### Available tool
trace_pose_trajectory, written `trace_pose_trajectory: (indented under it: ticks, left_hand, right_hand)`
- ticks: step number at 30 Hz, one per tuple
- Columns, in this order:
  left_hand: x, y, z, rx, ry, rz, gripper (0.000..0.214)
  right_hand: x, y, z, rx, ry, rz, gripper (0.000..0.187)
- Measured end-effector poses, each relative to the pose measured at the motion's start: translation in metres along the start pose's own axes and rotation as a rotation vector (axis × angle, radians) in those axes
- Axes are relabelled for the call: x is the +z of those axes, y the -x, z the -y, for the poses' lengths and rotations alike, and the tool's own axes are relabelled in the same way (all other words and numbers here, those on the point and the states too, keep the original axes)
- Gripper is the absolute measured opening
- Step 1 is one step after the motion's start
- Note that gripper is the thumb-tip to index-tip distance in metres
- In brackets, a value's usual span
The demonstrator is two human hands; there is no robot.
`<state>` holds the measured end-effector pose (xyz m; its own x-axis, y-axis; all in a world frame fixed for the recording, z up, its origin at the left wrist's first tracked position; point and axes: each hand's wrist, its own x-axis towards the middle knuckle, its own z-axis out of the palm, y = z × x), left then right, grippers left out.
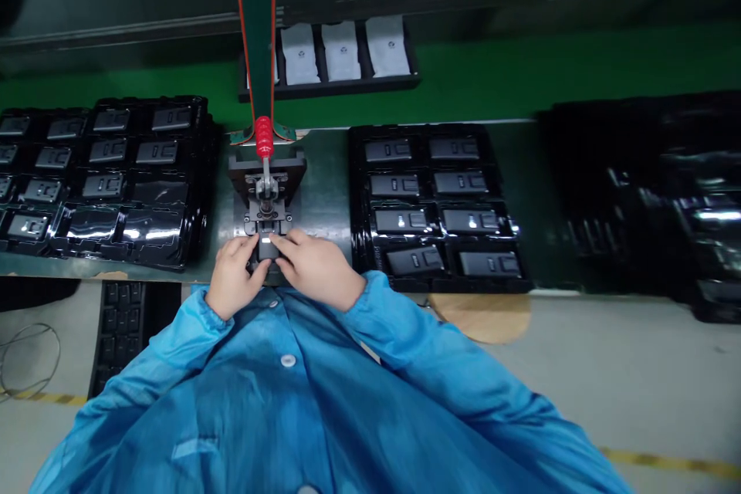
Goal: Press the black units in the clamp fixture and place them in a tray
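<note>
Both of my hands meet at a small black plastic case (268, 248) in the fixture of a toggle clamp press (267, 193). My left hand (236, 270) grips the case's left side between thumb and fingers. From the right, my right hand (316, 264) presses its thumb and fingertips on the other side. The clamp's red handle (264, 137) stands upright behind the case. Part of the case and the fixture is hidden under my fingers.
Black trays (139, 185) with several plastic cases lie to the left, and another filled tray (434, 201) to the right. Stacked dark trays (637, 201) stand far right. Behind, a black box (347, 85) holds white pouches. A wooden stool (486, 316) is under the bench edge.
</note>
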<state>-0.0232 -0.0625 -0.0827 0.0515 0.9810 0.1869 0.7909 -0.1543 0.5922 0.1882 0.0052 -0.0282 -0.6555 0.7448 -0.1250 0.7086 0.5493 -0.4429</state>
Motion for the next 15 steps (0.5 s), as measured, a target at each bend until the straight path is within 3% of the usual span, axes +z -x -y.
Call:
trace_pose_trajectory:
  ticks: [2, 5, 7, 9, 12, 15]
  left_hand:
    - [-0.001, 0.011, -0.004, -0.014, 0.059, -0.101, 0.040]
    - [-0.007, 0.039, -0.009, -0.068, 0.104, -0.257, 0.028]
    - [-0.016, 0.064, -0.010, -0.108, 0.104, -0.309, 0.021]
    - [-0.027, 0.090, -0.007, -0.153, 0.090, -0.328, 0.015]
    - [-0.044, 0.128, -0.003, -0.237, 0.049, -0.320, 0.009]
    - [-0.059, 0.157, -0.004, -0.298, 0.028, -0.293, 0.008]
  right_hand:
    - [-0.018, 0.003, -0.003, -0.013, -0.077, -0.204, 0.044]
    - [-0.057, -0.004, -0.007, -0.088, -0.203, -0.640, 0.033]
    - [-0.084, -0.020, -0.009, -0.131, -0.235, -0.814, 0.034]
    - [-0.104, -0.044, -0.008, -0.154, -0.265, -0.829, 0.037]
    - [-0.120, -0.079, -0.003, -0.199, -0.402, -0.664, 0.035]
    - [-0.126, -0.098, 0.008, -0.169, -0.651, -0.542, 0.019]
